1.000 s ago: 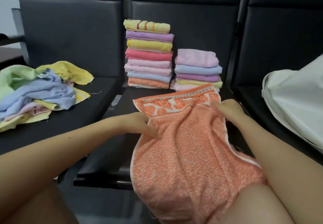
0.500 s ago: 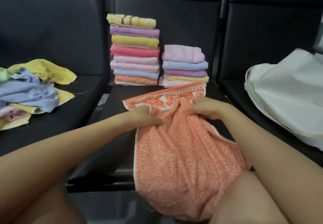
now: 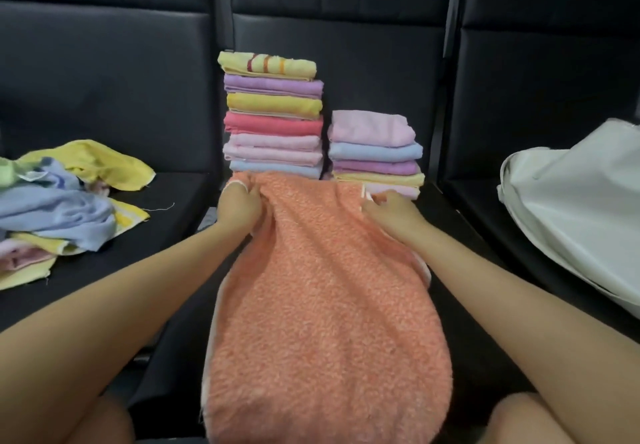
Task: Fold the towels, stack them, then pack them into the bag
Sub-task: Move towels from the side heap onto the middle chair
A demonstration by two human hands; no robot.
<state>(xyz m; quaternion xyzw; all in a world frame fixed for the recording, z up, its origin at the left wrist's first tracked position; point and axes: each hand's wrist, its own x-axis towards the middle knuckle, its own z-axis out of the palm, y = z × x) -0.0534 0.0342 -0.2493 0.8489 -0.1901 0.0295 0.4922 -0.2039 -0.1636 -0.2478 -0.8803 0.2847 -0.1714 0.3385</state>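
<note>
While both hands hold the far edge of one towel, the scene reads as follows.

Left hand: the left hand (image 3: pixel 239 202) grips the far left corner of the orange towel (image 3: pixel 325 305), fingers curled into the cloth.
Right hand: the right hand (image 3: pixel 389 209) pinches the far right corner; its fingertips are partly hidden by the fabric, so the exact grip is hard to make out.
Orange towel: it lies lengthwise on the middle black seat (image 3: pixel 180 357), its near end hanging over the front edge between the person's knees, its far edge touching the foot of the stacks.
Tall stack (image 3: pixel 273 114): folded towels against the seat back, a striped yellow one on top.
Short stack (image 3: pixel 375 152): folded towels just beside the tall one, on its right, pale pink on top.
Unfolded pile (image 3: pixel 59 208): loose yellow, blue and pink towels heaped on the left seat.
Bag (image 3: pixel 581 201): a white bag lying slumped on the right seat, well apart from the stacks.
</note>
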